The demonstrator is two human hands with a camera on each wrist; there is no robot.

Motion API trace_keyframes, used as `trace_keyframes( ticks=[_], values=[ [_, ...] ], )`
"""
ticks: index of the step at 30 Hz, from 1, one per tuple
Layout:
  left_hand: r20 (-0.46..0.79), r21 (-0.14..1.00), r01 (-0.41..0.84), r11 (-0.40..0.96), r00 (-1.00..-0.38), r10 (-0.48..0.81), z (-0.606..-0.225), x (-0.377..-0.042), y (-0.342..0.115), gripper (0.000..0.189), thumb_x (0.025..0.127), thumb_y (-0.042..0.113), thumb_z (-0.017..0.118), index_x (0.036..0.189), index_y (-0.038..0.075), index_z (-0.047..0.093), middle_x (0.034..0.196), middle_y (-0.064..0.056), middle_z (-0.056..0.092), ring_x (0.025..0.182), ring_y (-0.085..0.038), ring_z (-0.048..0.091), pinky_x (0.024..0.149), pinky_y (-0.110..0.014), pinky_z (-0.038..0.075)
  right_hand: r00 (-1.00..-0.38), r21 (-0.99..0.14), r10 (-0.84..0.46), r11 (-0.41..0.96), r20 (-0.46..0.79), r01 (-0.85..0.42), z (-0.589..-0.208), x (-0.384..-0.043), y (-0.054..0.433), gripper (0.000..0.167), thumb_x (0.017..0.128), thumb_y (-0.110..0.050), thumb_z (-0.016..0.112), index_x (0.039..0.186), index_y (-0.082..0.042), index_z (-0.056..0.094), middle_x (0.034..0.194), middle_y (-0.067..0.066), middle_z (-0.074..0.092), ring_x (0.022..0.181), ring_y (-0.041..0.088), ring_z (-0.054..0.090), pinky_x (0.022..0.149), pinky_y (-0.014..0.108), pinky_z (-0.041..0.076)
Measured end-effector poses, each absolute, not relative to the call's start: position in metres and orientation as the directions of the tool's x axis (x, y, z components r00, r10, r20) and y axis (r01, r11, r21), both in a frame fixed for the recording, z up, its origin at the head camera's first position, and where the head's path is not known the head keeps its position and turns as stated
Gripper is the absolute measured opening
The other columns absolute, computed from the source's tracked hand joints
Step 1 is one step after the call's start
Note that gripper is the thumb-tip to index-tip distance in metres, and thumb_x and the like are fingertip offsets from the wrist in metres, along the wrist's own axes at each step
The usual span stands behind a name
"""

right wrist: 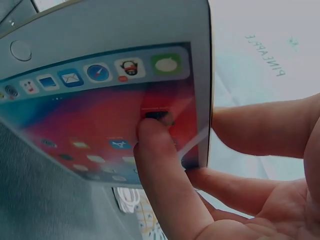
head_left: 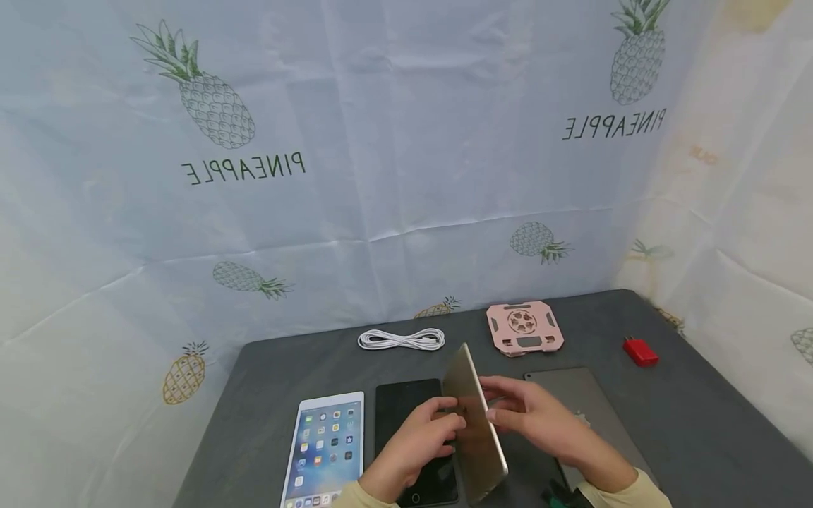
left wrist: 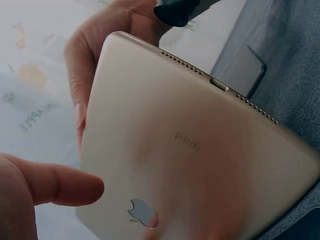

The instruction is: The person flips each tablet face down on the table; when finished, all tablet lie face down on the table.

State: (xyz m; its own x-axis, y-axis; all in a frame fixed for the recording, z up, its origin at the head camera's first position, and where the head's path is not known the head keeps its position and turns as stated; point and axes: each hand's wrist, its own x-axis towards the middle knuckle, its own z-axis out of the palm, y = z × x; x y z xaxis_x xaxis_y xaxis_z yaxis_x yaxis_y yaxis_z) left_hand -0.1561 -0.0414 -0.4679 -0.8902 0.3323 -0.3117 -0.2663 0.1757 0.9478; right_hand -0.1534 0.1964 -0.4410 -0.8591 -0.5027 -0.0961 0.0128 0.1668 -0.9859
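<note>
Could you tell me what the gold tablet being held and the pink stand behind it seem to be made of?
The gold tablet looks like brushed metal with a satin sheen: its back reflects softly and has drilled speaker holes along one edge. Its front is glossy glass, lit. The pink stand looks like matte plastic, flat with cut-out slots, though painted metal cannot be ruled out.

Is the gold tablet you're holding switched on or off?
On. The right wrist view shows the gold tablet lit, with app icons and a red wallpaper; the right hand thumb rests on its screen.

Staged tabletop: pineapple-print backdrop, grey table.
</note>
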Motion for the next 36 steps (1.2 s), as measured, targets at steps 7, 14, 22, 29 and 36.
trace_keyframes(
  ticks=[7,14,22,29,36],
  values=[
    [-0.302,0.946,-0.234,0.223,-0.888,0.346,-0.472,-0.155,-0.037,0.047,0.099,0.018,0.066,0.141,-0.002,0.062,0.139,-0.020,0.067,0.124,-0.036,0.067,0.103,-0.064,0.058,-0.892,-0.969,-0.427,0.245,-0.149,0.045,-0.442,-0.148,0.216,0.061,0.106,-0.013,0.066,0.158,0.010,0.044,0.145,0.029,0.064,0.116,0.029,0.073,0.091,0.040,0.066],
    [-0.300,0.937,-0.208,0.279,-0.891,0.342,-0.472,-0.155,-0.036,0.047,0.100,0.021,0.068,0.140,-0.002,0.063,0.140,-0.020,0.067,0.120,-0.034,0.069,0.102,-0.060,0.060,-0.911,-0.942,-0.349,0.320,-0.218,0.103,-0.455,-0.146,0.236,0.060,0.101,-0.003,0.063,0.154,0.017,0.044,0.128,0.022,0.072,0.107,0.029,0.074,0.088,0.044,0.066],
    [-0.278,0.930,-0.170,0.325,-0.905,0.322,-0.470,-0.154,-0.033,0.044,0.099,0.021,0.069,0.136,-0.002,0.067,0.134,-0.019,0.069,0.112,-0.030,0.069,0.098,-0.057,0.062,-0.928,-0.902,-0.216,0.379,-0.305,0.208,-0.479,-0.147,0.242,0.060,0.097,-0.003,0.067,0.151,0.017,0.048,0.124,0.015,0.072,0.102,0.024,0.071,0.089,0.045,0.066],
    [-0.279,0.924,-0.164,0.346,-0.907,0.315,-0.469,-0.152,-0.031,0.043,0.098,0.022,0.070,0.135,0.000,0.069,0.137,-0.022,0.066,0.113,-0.030,0.068,0.102,-0.062,0.059,-0.931,-0.893,-0.172,0.383,-0.321,0.237,-0.484,-0.145,0.241,0.063,0.097,-0.008,0.072,0.150,0.017,0.049,0.125,0.015,0.073,0.101,0.023,0.072,0.087,0.044,0.066],
    [-0.289,0.930,-0.184,0.317,-0.901,0.323,-0.471,-0.153,-0.029,0.041,0.099,0.020,0.069,0.134,-0.001,0.070,0.137,-0.020,0.067,0.116,-0.032,0.068,0.101,-0.061,0.059,-0.939,-0.866,-0.072,0.417,-0.336,0.278,-0.484,-0.143,0.238,0.059,0.096,-0.008,0.074,0.146,0.016,0.055,0.112,0.012,0.069,0.096,0.021,0.071,0.083,0.042,0.066]
  ],
)
